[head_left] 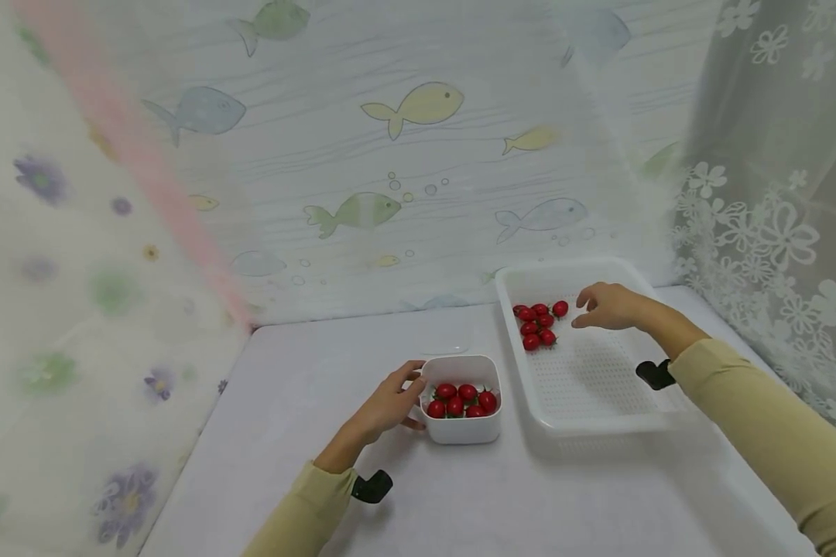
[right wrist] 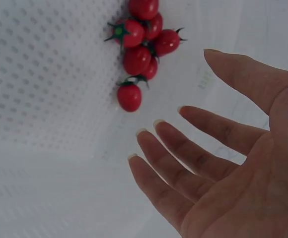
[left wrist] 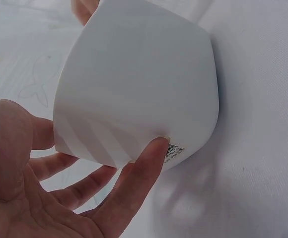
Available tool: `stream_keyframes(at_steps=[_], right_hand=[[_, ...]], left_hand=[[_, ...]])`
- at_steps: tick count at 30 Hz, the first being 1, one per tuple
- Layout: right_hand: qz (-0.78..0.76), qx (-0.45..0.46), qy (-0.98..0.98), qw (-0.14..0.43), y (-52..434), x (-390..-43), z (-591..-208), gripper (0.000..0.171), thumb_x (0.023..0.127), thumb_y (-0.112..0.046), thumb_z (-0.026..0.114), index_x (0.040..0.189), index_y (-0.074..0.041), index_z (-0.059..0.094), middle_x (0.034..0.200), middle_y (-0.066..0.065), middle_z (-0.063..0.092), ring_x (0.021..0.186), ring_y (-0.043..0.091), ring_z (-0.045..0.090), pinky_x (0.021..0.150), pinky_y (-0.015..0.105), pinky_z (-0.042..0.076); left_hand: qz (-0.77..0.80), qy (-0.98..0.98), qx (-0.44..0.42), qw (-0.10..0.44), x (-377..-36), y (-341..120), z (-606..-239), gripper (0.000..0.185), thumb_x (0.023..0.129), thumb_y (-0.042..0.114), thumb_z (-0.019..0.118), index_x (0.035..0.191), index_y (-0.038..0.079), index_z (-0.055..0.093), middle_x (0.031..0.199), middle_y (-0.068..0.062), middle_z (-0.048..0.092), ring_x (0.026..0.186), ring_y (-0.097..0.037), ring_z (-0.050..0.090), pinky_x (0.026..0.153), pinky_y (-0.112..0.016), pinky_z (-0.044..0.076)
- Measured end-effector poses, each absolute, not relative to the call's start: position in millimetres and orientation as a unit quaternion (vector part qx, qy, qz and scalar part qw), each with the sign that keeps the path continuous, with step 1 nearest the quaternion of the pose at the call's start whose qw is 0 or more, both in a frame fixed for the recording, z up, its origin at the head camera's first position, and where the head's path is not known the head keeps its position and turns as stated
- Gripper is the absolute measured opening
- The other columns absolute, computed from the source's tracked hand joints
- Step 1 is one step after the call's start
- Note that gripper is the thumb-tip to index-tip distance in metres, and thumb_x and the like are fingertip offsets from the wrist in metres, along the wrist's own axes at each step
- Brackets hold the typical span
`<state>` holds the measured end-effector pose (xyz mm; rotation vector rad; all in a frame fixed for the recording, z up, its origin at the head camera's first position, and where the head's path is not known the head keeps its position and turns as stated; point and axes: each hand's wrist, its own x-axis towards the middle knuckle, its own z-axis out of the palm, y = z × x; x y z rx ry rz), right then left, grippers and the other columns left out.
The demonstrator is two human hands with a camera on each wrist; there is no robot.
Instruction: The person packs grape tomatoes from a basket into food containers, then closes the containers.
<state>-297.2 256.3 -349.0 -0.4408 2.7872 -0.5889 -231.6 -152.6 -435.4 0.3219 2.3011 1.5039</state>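
My left hand [head_left: 390, 402] holds the left side of a small white container [head_left: 463, 432], its thumb at the rim and its fingers against the outer wall. Several cherry tomatoes [head_left: 455, 406] lie inside. In the left wrist view the container [left wrist: 139, 74] shows its plain outer wall and a barcode label near the base. On the right, my right hand [head_left: 609, 305] hovers over a white perforated basket [head_left: 592, 379] with fingers spread apart and nothing held. More cherry tomatoes [head_left: 529, 328] cluster along the basket's left side; in the right wrist view one tomato [right wrist: 129, 96] lies nearest the fingertips.
Behind the small container lies a clear, flat piece [head_left: 449, 348], hard to make out. The white tabletop [head_left: 306, 371] meets a fish-print curtain [head_left: 362, 255] at the back. Flowered curtains hang at both sides, the lace one [head_left: 794, 309] near the basket.
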Motion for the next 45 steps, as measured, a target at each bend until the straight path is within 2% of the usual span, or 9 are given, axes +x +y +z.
stream_keyframes(at_steps=[8,11,15,21,36,41,45], right_hand=[[-0.236,-0.101,0.956,0.142,268.7,-315.0,-362.3,0.052,0.099,-0.027,0.063,0.125,0.017,0.055,0.131,0.04,0.052,0.118,0.055,0.053,0.091,0.062,0.053],[-0.266,-0.077,0.95,0.141,271.9,-320.9,-367.8,0.052,0.101,-0.026,0.061,0.126,0.018,0.054,0.129,0.04,0.053,0.117,0.055,0.055,0.092,0.061,0.053],[-0.336,-0.037,0.93,0.145,272.7,-329.3,-372.6,0.056,0.103,-0.025,0.059,0.134,0.02,0.045,0.134,0.042,0.049,0.12,0.054,0.056,0.1,0.058,0.053],[-0.423,0.017,0.896,0.136,270.2,-336.9,-385.9,0.061,0.104,-0.023,0.057,0.141,0.022,0.036,0.146,0.041,0.036,0.13,0.053,0.049,0.11,0.057,0.046],[-0.473,0.059,0.86,0.179,262.7,-358.4,-419.7,0.067,0.105,-0.023,0.054,0.154,0.011,0.025,0.155,0.035,0.03,0.132,0.047,0.046,0.114,0.053,0.044],[-0.451,0.053,0.876,0.161,257.8,-363.9,-425.1,0.06,0.102,-0.02,0.056,0.15,0.011,0.035,0.148,0.035,0.04,0.128,0.048,0.051,0.109,0.053,0.048],[-0.422,0.049,0.897,0.127,253.3,-368.1,-429.1,0.048,0.1,-0.016,0.06,0.137,0.012,0.049,0.135,0.033,0.051,0.11,0.039,0.061,0.098,0.047,0.057]], left_hand=[[0.534,0.817,0.114,0.188,-232.8,-151.7,-437.9,0.042,0.11,0.027,0.047,0.15,0.015,0.044,0.148,-0.021,0.045,0.111,-0.038,0.061,0.067,-0.041,0.065],[0.534,0.817,0.113,0.188,-232.9,-151.2,-438.5,0.043,0.11,0.028,0.048,0.15,0.015,0.044,0.149,-0.02,0.045,0.11,-0.036,0.062,0.067,-0.04,0.065],[0.535,0.817,0.112,0.184,-232.9,-152.0,-437.0,0.043,0.11,0.028,0.048,0.15,0.015,0.044,0.148,-0.02,0.046,0.111,-0.037,0.061,0.067,-0.041,0.065],[0.538,0.815,0.113,0.181,-234.6,-152.4,-436.8,0.042,0.11,0.027,0.047,0.151,0.016,0.044,0.149,-0.02,0.046,0.113,-0.039,0.062,0.066,-0.042,0.065],[0.531,0.82,0.111,0.183,-233.4,-152.5,-438.0,0.043,0.11,0.029,0.047,0.15,0.016,0.044,0.15,-0.02,0.045,0.111,-0.036,0.062,0.067,-0.041,0.065],[0.534,0.817,0.111,0.185,-232.9,-152.4,-436.4,0.042,0.11,0.028,0.047,0.15,0.016,0.045,0.15,-0.02,0.044,0.112,-0.037,0.061,0.068,-0.041,0.065],[0.536,0.816,0.113,0.185,-232.7,-152.9,-436.5,0.042,0.11,0.028,0.047,0.151,0.017,0.045,0.15,-0.02,0.044,0.113,-0.038,0.061,0.068,-0.041,0.065]])
